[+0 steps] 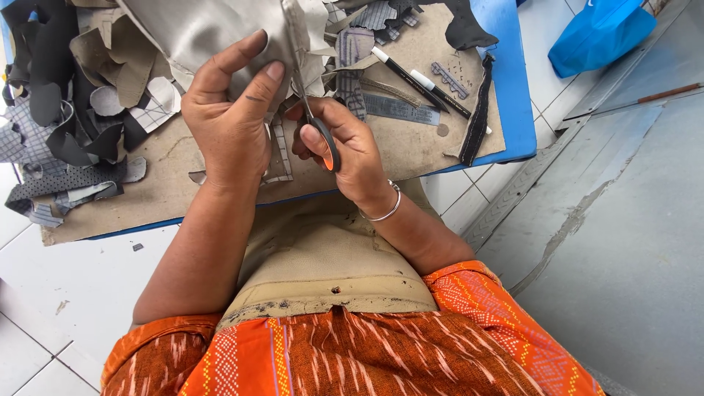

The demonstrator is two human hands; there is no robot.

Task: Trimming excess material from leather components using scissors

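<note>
The left hand (227, 117) pinches the grey fabric (213, 37) at twelve o'clock; the right hand (345, 150), fingers closed through the scissors (315, 117), should cut slowly, fabric held taut.

The grey fabric (213, 33) looks smooth with a soft satin sheen. The scissors (315, 117) have dull metal blades and a glossy orange-and-black plastic handle. At nine o'clock, matt black scraps (51, 66) lie on rough brown board (161, 194).
</note>
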